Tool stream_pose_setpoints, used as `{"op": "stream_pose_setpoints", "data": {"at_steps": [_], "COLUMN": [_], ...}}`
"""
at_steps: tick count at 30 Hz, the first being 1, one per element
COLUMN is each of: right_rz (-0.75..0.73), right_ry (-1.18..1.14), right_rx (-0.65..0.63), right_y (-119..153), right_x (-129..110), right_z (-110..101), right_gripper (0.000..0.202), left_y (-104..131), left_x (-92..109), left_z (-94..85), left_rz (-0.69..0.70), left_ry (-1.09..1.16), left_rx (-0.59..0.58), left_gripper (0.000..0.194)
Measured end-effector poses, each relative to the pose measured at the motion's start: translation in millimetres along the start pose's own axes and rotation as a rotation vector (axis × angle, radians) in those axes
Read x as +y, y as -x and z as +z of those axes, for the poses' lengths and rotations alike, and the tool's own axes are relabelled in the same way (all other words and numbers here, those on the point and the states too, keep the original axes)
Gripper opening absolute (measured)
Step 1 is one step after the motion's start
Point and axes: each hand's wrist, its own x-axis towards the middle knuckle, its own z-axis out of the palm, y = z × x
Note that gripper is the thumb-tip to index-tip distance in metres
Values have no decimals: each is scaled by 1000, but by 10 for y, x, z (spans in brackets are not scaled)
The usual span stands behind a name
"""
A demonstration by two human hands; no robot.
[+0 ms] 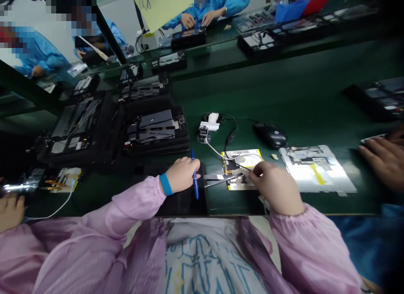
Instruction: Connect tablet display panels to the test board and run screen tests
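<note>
My left hand [181, 175], with a teal band at the wrist, is closed around a blue pen [195, 180]. Just right of its fingers, metal tweezers [221, 181] reach over a flat battery pack with yellow edges [244, 156]; whether the left hand grips them too is unclear. My right hand [277, 186] pinches a thin black wire [242, 166] above the pack's right side. A white cable [216, 151] runs from a small black meter [203, 132] across the pack toward the right hand. Beneath the left forearm lies a dark flat panel [181, 205].
Stacked black trays of opened tablets [154, 127] fill the left. A black mouse [270, 135] and silver tablet housing [334, 172] sit right. Co-workers' hands rest at far left [11, 209] and far right [383, 161]. A raised shelf [221, 60] spans the back.
</note>
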Motion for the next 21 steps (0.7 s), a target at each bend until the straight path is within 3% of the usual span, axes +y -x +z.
{"op": "stream_pose_setpoints", "data": {"at_steps": [3,6,10,14,21], "right_rz": [-71,-193,-318,-289,-324], "right_ry": [56,10,-220,-365,-254], "right_rx": [37,36,3,36,8], "right_y": [-39,-19,58,96,159], "right_x": [71,-14,-162,-169,-106], "right_z": [-8,29,110,210,334], "right_gripper": [16,17,29,31,50], "left_y": [-55,-225,-458,-574,-674], "left_x": [150,319,423,410,375], "left_z": [58,151,219,206,188], "left_rz": [139,218,157,-7,-44], "left_ry": [-42,-70,120,391,492], "left_rx": [21,-41,-91,-12,25], "left_gripper": [5,5,3,9,11]}}
